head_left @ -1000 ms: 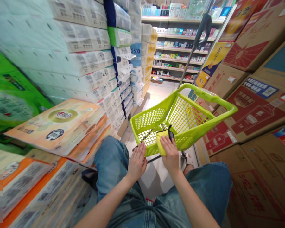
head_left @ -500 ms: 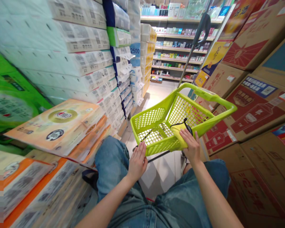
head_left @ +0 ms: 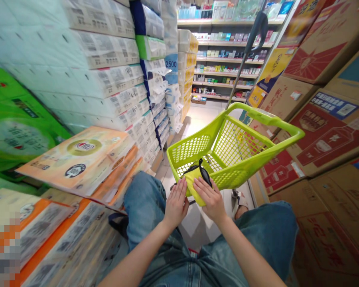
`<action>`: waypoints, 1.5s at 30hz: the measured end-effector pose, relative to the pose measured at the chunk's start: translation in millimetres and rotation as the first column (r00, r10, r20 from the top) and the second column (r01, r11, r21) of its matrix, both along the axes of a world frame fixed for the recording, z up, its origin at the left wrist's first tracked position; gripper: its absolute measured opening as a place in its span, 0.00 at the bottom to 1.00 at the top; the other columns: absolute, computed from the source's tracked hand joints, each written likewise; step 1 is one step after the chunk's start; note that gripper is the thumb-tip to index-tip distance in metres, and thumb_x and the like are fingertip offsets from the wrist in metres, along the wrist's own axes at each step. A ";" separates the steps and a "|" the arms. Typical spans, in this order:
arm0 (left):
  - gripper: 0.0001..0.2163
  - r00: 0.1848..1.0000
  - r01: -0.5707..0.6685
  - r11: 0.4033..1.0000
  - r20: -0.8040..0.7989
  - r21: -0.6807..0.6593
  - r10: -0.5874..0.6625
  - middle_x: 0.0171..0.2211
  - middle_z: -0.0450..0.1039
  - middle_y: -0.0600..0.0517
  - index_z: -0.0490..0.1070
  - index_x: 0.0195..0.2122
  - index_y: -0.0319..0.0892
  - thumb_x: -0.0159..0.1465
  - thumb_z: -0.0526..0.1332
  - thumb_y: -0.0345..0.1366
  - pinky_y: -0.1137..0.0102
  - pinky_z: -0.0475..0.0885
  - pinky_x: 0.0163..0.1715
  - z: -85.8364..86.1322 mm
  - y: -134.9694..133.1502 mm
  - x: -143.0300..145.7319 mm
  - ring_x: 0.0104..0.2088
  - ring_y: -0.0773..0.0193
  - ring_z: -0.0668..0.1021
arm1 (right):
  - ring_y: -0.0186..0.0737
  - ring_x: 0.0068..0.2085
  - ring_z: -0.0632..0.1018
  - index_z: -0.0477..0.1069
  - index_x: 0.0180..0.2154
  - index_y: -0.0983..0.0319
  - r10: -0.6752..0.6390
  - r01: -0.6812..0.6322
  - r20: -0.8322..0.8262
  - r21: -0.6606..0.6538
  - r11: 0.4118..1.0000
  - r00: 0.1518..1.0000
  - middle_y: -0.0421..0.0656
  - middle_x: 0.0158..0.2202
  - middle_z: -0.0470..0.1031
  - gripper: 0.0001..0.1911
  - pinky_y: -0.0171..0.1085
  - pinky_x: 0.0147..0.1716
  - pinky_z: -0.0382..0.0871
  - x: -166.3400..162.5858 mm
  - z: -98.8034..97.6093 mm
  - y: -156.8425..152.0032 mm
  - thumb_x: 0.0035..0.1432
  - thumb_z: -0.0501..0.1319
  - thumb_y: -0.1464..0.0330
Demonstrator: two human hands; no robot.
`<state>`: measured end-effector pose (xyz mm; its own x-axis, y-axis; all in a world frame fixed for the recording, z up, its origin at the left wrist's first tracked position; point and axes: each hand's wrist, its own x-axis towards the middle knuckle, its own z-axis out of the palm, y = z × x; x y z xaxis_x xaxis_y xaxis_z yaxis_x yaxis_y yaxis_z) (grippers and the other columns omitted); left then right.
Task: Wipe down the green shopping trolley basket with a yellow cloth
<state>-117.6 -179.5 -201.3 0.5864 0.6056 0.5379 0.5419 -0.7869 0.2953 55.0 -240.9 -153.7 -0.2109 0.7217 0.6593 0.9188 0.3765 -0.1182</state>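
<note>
A lime green plastic shopping cart (head_left: 257, 153) stands in the aisle in front of my knees. A yellow cloth with a black edge (head_left: 196, 181) hangs over the cart's near rim. My right hand (head_left: 211, 199) lies flat on this cloth and presses it against the rim, fingers stretched out. My left hand (head_left: 176, 203) rests beside it with fingers straight, touching the cloth's left edge and the cart's near corner. My legs in blue jeans (head_left: 143, 207) fill the bottom of the view.
Stacked tissue packs (head_left: 107, 75) form a wall on the left, with orange packs (head_left: 77, 159) jutting out near my left knee. Cardboard cartons (head_left: 326, 135) are piled on the right. The cart's long handle (head_left: 245, 56) rises ahead. Stocked shelves (head_left: 221, 52) close the aisle's far end.
My right hand slid the yellow cloth from the cart's right side back left along the near rim. My left hand moved up to touch it.
</note>
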 end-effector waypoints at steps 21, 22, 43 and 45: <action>0.35 1.000 -0.009 1.000 -0.003 -0.001 0.009 0.70 0.52 0.40 0.35 0.72 0.40 0.67 0.50 0.27 0.53 0.61 0.65 0.6 -0.5 0.6 0.70 0.54 0.55 | 0.42 0.64 0.69 0.61 0.64 0.60 -0.114 0.112 -0.059 -0.025 0.993 0.992 0.46 0.61 0.71 0.30 0.45 0.63 0.53 -27.7 -4.1 3.7 0.61 0.51 0.76; 0.35 1.000 -0.009 1.000 -0.003 -0.001 0.009 0.70 0.52 0.40 0.36 0.72 0.40 0.67 0.50 0.27 0.53 0.60 0.65 -0.1 -0.2 0.6 0.70 0.54 0.55 | 0.42 0.63 0.69 0.61 0.64 0.59 -0.142 0.140 -0.041 -0.053 0.989 0.989 0.46 0.62 0.71 0.29 0.43 0.62 0.54 -28.7 -1.1 4.1 0.62 0.52 0.75; 0.36 0.999 -0.019 0.999 0.026 0.026 0.019 0.69 0.53 0.40 0.37 0.72 0.38 0.65 0.51 0.24 0.53 0.60 0.65 -5.9 -0.1 2.1 0.70 0.54 0.55 | 0.48 0.67 0.64 0.61 0.65 0.63 -0.326 0.320 -0.082 -0.075 0.944 0.942 0.47 0.64 0.67 0.36 0.51 0.65 0.55 25.7 3.9 8.2 0.54 0.50 0.80; 0.36 1.000 -0.009 1.000 0.020 0.017 0.009 0.70 0.52 0.40 0.37 0.72 0.38 0.65 0.51 0.25 0.53 0.60 0.65 -3.9 -0.5 1.4 0.70 0.54 0.55 | 0.45 0.67 0.63 0.59 0.66 0.62 -0.245 0.238 -0.079 -0.088 0.967 0.966 0.45 0.65 0.66 0.37 0.50 0.66 0.55 -10.2 -2.5 8.1 0.54 0.49 0.81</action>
<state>-116.2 -180.0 -205.1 0.5698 0.6016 0.5598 0.5433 -0.7869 0.2926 44.7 -232.8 -156.2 0.0325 0.7936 0.6076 0.9659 0.1313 -0.2231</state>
